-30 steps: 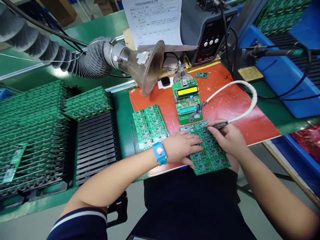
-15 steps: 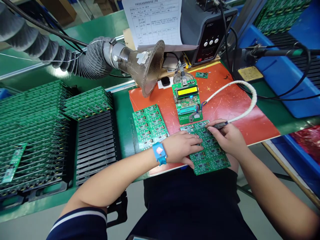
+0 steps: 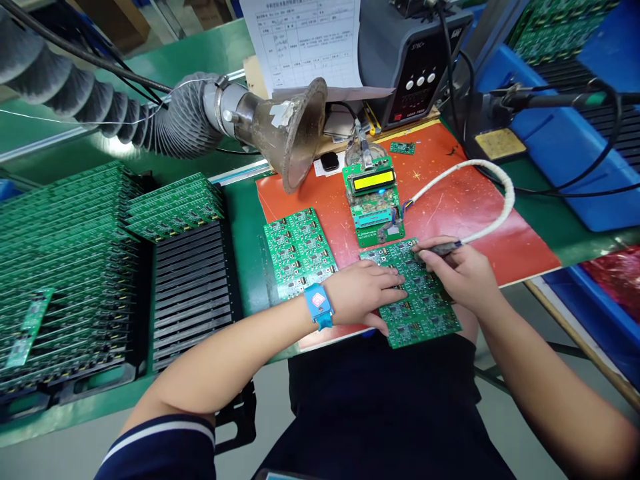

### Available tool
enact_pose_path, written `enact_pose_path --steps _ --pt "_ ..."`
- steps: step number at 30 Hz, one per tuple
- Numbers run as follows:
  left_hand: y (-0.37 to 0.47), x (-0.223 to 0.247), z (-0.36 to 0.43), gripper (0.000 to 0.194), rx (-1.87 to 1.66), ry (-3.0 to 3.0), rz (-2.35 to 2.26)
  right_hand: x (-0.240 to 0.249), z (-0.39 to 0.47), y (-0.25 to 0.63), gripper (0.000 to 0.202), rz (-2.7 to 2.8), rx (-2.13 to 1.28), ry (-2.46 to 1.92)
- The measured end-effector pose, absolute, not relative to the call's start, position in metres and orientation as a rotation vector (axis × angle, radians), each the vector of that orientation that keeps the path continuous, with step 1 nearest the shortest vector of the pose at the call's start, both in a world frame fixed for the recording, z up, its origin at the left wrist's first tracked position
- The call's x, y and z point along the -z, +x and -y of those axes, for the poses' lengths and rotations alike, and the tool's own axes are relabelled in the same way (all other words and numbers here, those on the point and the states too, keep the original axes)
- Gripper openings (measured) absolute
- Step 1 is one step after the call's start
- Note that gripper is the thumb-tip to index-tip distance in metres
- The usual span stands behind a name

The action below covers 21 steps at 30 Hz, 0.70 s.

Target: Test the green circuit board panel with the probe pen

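A green circuit board panel [image 3: 417,313] lies at the front edge of the red mat. My left hand [image 3: 365,293], with a blue wristband, rests flat on its left part, fingers apart. My right hand [image 3: 457,270] is closed around a grey probe [image 3: 443,249], whose tip is at the panel's top edge. From the probe a white sleeved cable [image 3: 493,167] loops back to a green programmer board [image 3: 375,203] with a lit yellow display, just behind the panel. Left of my left hand lies a second panel [image 3: 300,250].
Black racks [image 3: 193,293] with many upright boards [image 3: 60,267] stand at left. A fume hose with a funnel [image 3: 300,133] hangs over the mat [image 3: 450,200]. Behind are a soldering station [image 3: 415,67] and papers [image 3: 305,47]; blue bins [image 3: 565,167] stand right.
My right hand has shifted very slightly right with the probe, its tip still at the panel's top edge. My left hand stays on the panel.
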<state>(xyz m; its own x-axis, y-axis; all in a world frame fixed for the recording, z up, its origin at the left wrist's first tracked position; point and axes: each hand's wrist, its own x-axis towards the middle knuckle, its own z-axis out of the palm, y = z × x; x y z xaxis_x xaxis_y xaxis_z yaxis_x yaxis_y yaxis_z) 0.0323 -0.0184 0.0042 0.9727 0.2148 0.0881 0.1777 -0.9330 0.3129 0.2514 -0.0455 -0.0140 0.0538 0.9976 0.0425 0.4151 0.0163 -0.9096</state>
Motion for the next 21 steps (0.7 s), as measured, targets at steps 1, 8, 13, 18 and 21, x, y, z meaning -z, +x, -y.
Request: enact_pose_path --steps 1,8,13,18,21 --pt "0.032 -0.004 0.018 0.056 -0.173 2.811 -0.290 0.012 0.047 0.251 0.019 1.463 -0.906 -1.514" --pt "0.032 -0.003 0.019 0.057 -0.178 2.807 -0.297 0.006 0.065 0.252 0.024 1.364 -0.936 -1.554" --pt "0.032 -0.003 0.019 0.057 -0.177 2.816 -0.295 0.010 0.069 0.254 0.025 1.400 -0.900 -1.549" --pt "0.032 -0.002 0.018 0.057 -0.177 2.817 -0.301 0.011 0.069 0.255 0.024 1.438 -0.883 -1.559" --pt "0.031 -0.001 0.018 0.057 -0.196 2.811 -0.295 0.012 0.070 0.256 0.022 1.482 -0.866 -1.551"
